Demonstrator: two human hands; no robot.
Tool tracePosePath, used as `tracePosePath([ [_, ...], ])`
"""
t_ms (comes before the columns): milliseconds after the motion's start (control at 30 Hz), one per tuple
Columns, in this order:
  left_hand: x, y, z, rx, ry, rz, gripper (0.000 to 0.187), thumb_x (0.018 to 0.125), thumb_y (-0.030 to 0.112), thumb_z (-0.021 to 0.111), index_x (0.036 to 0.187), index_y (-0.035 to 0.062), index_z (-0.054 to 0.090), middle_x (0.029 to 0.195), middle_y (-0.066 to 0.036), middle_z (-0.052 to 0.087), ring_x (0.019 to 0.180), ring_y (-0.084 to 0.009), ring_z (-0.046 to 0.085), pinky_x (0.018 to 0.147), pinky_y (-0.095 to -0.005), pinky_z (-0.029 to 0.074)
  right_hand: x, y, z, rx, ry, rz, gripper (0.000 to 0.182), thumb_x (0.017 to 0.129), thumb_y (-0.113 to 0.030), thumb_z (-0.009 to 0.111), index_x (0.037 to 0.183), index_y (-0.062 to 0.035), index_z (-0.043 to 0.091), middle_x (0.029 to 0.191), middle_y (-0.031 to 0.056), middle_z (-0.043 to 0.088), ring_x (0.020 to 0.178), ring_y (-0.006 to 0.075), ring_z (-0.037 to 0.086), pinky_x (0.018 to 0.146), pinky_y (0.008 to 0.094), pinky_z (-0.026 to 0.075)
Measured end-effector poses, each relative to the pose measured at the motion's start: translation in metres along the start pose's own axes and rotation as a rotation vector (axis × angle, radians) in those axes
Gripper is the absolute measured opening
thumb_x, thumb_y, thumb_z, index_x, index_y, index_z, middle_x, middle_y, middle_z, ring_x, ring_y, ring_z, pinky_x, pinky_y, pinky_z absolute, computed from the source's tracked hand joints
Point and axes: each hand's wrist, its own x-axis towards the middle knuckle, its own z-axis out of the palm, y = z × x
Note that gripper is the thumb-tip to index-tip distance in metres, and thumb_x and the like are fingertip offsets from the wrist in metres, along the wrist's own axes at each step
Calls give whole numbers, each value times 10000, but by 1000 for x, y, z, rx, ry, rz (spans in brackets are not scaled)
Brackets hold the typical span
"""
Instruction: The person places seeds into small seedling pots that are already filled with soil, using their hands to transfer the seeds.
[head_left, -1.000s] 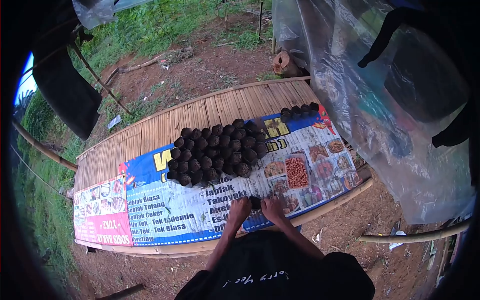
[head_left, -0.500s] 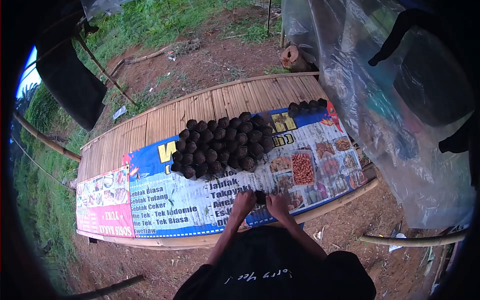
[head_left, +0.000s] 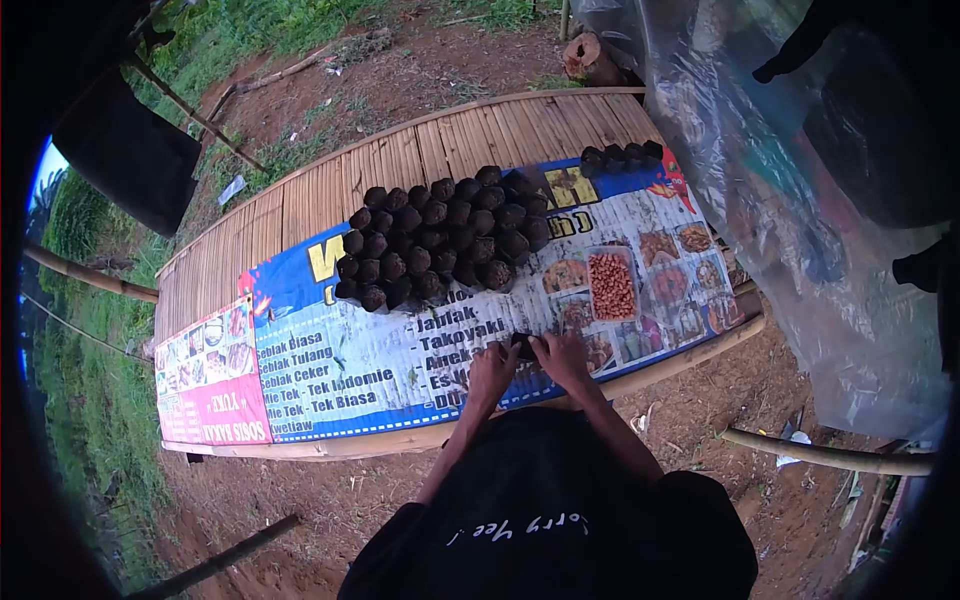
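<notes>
A small black plastic bag is between my two hands near the front edge of the table. My left hand grips its left side with bent fingers. On the other side, my right hand pinches it. What is inside this bag is too small to tell. Just ahead of my hands stands a large cluster of black planting bags, their tops showing dark soil. A clear tub of reddish-brown seeds, which look like peanuts, sits to the right, beyond my right hand.
A printed menu banner covers much of the bamboo-slat table. Several more black bags stand at the far right. Clear plastic sheeting hangs on the right, and a bamboo pole juts in below it.
My view has tipped downward, so the table and my hands sit higher in the picture. Both hands still hold the small bag, with their fingers slightly shifted.
</notes>
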Motion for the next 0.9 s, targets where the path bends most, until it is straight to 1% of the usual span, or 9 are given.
tracePosePath([
  [33, 1, -3, 2, -29, -1, 10, 307, 866, 254, 632, 762, -30, 584, 659, -247, 623, 650, -416, 639, 594, -477, 509, 1, 1, 3, 1, -1, -2, 412, 904, -396, 553, 728, -31, 626, 665, 217, 621, 707, 422, 608, 656, 501, 474],
  [100, 6, -6, 5, -60, 1, 22, 280, 862, 223, 624, 761, -35, 585, 659, -254, 617, 653, -420, 637, 603, -480, 508, 7, 4, 8, -72, 50, -113, 345, 894, -344, 567, 753, -36, 632, 716, 190, 643, 826, 405, 591, 772, 495, 444],
  [200, 7, -5, 2, -94, 4, 92, 212, 842, 142, 594, 745, -46, 574, 671, -266, 604, 671, -431, 627, 611, -493, 494, 12, 11, 12, -87, -7, -132, 261, 868, -279, 583, 773, -43, 637, 743, 159, 654, 854, 380, 567, 816, 486, 405],
  [267, 9, -1, -6, -85, -4, 182, 161, 817, 94, 581, 742, -47, 566, 685, -271, 594, 688, -438, 616, 610, -504, 477, 13, 11, 9, -78, -4, -165, 232, 854, -254, 590, 764, -45, 635, 734, 154, 652, 826, 370, 561, 794, 482, 405],
  [400, 15, -5, -16, -99, -9, 181, 161, 814, 93, 583, 736, -45, 559, 690, -262, 595, 685, -437, 610, 612, -513, 470, 10, -12, -18, -17, 8, -181, 177, 823, -198, 603, 737, -44, 621, 702, 139, 643, 769, 345, 553, 756, 470, 402],
  [533, 18, -20, -1, -69, -29, 213, 157, 812, 95, 581, 744, -44, 554, 701, -268, 598, 678, -444, 603, 626, -520, 470, 7, -7, 3, -29, 86, -185, 187, 817, -194, 605, 708, -42, 607, 672, 144, 628, 748, 336, 556, 742, 470, 407],
  [700, 22, -6, -7, -100, 4, 232, 137, 796, 89, 580, 769, -44, 557, 750, -288, 598, 716, -450, 599, 646, -525, 474, 3, -6, 4, 32, 23, -119, 206, 820, -199, 597, 684, -45, 603, 649, 154, 613, 728, 345, 556, 694, 486, 419],
  [800, 27, -12, -6, -73, -24, 217, 136, 788, 88, 582, 772, -44, 555, 754, -281, 599, 712, -449, 600, 645, -521, 474, 3, -2, 11, 18, -8, -91, 195, 822, -208, 594, 719, -44, 615, 678, 143, 625, 757, 346, 547, 717, 490, 416],
  [900, 23, -11, -9, -79, 5, 214, 138, 778, 87, 588, 771, -46, 554, 756, -272, 602, 712, -443, 604, 644, -518, 478, -1, -4, 3, 100, 42, -126, 187, 817, -195, 601, 709, -42, 607, 682, 150, 625, 748, 350, 549, 710, 482, 421],
])
